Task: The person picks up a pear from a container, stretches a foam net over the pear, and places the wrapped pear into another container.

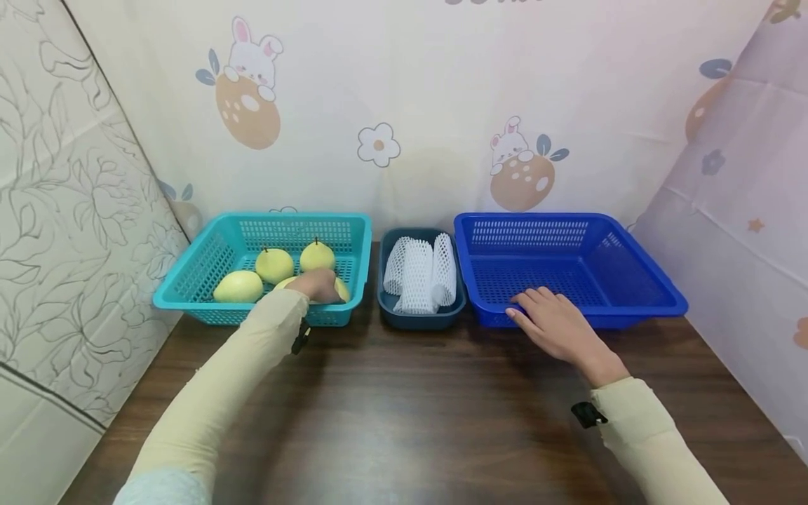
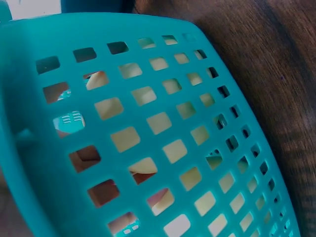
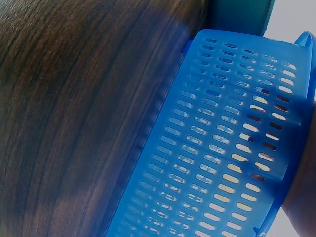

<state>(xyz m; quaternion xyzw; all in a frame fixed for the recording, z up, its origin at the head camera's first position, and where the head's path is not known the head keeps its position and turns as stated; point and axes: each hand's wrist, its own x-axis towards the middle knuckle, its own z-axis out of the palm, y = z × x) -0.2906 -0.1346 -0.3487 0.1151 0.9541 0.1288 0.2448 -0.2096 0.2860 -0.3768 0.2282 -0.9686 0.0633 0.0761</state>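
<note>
My left hand (image 1: 318, 285) reaches down into the teal basket (image 1: 261, 307), over pears at its front right corner. Part of a yellow-green pear (image 1: 341, 290) shows just right of the hand. I cannot tell whether the hidden fingers grip it. Through the holes of the basket wall (image 2: 163, 138) in the left wrist view, pale pear skin and bits of the hand show. Three more pears, including one at the left (image 1: 238, 287), lie in this basket. My right hand (image 1: 555, 326) rests with loosely bent fingers on the front rim of the blue basket (image 1: 631, 308).
Between the baskets stands a small dark blue tray (image 1: 421, 322) with several white foam net sleeves (image 1: 416, 277). All stand on the brown wooden table (image 1: 404, 421). A patterned cloth (image 1: 416, 91) hangs right behind them, with more panels at both sides.
</note>
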